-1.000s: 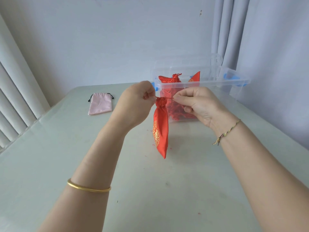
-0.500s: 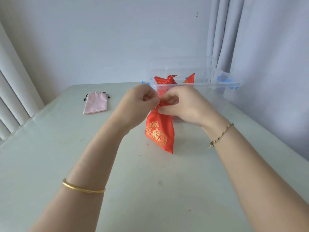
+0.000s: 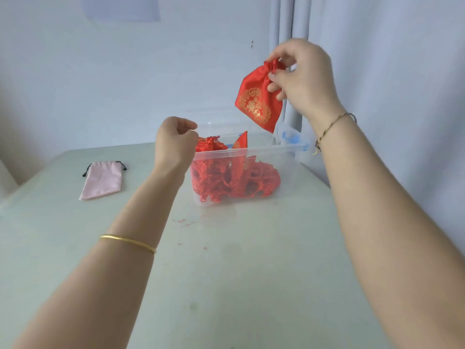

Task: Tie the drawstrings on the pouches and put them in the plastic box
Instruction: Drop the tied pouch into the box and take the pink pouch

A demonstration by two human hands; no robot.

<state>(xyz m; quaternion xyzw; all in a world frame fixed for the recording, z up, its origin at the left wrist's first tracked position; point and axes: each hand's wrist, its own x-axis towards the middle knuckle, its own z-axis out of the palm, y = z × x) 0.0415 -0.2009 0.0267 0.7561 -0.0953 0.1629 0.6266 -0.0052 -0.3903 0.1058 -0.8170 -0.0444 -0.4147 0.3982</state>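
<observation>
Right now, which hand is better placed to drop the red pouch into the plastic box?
Right. The right hand pinches the red pouch by its gathered neck, held up above the open plastic box. The left hand holds nothing, curled at the box's near-left corner.

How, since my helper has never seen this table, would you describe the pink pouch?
Start at the clear plastic box on the pale table. Look left of it: the pink pouch lies flat there. Unlike the red pouches, it is plain pink with black cords.
</observation>
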